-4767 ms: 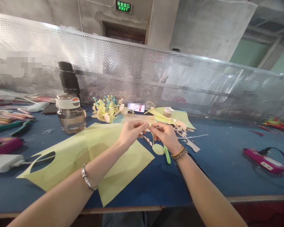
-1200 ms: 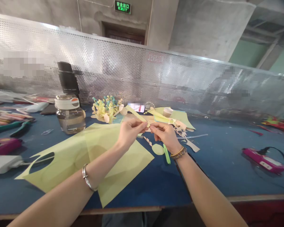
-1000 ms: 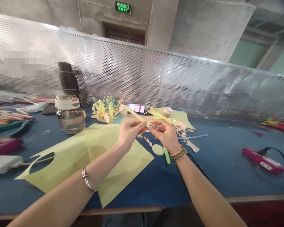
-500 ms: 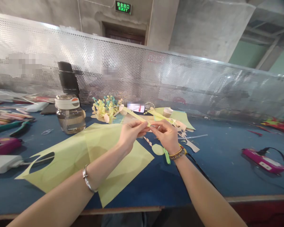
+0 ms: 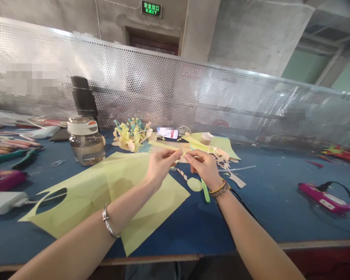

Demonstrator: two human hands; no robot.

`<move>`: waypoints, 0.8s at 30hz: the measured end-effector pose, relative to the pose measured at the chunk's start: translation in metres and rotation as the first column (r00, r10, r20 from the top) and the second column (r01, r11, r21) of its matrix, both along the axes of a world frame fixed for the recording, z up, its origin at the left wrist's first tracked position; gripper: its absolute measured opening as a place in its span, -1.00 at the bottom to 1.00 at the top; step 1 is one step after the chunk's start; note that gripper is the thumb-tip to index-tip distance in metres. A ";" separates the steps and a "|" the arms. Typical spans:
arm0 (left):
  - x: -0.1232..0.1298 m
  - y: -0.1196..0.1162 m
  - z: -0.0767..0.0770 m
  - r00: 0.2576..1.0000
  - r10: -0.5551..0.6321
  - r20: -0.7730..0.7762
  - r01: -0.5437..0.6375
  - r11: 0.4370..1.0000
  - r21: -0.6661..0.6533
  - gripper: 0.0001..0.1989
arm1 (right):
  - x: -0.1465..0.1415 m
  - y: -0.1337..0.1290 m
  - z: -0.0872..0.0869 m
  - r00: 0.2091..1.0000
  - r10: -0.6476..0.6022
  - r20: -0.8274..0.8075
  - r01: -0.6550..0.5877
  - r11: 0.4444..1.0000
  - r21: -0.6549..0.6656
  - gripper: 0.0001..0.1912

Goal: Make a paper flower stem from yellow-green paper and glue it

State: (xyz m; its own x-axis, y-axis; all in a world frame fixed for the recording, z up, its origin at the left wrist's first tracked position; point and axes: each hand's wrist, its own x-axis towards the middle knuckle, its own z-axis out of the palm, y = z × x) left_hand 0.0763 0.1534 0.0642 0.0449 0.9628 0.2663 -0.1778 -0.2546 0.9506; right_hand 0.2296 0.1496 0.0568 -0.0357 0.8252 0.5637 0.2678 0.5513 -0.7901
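My left hand (image 5: 162,165) pinches a narrow pale yellow strip (image 5: 163,145), whose free part sticks out to the upper left. My right hand (image 5: 203,165) is closed at the strip's near end, its fingertips almost touching those of my left hand. Under my left forearm lie large yellow-green sheets (image 5: 151,212), one with an oval hole. Just below my right hand are a pale green oval piece (image 5: 195,184) and a bright green tool (image 5: 205,192). Beyond my hands stands a cluster of yellow and teal flowers (image 5: 131,132).
A clear jar (image 5: 86,144) and a black bottle (image 5: 83,97) stand at the left. A lit phone (image 5: 167,133) lies behind my hands. Magenta power strips (image 5: 325,199) lie right and left. Paper scraps (image 5: 236,179) are at right. A perforated metal panel (image 5: 169,89) closes the back.
The strip's free end has dropped lower and now lies flatter, beneath the phone. My right hand has shifted very slightly; both hands stay close together.
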 end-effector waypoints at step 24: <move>0.000 0.002 0.000 0.983 -0.154 0.095 0.155 0.988 0.000 -0.77 | 0.002 0.001 -0.001 0.997 0.025 -0.067 -0.031 0.995 -0.096 -0.75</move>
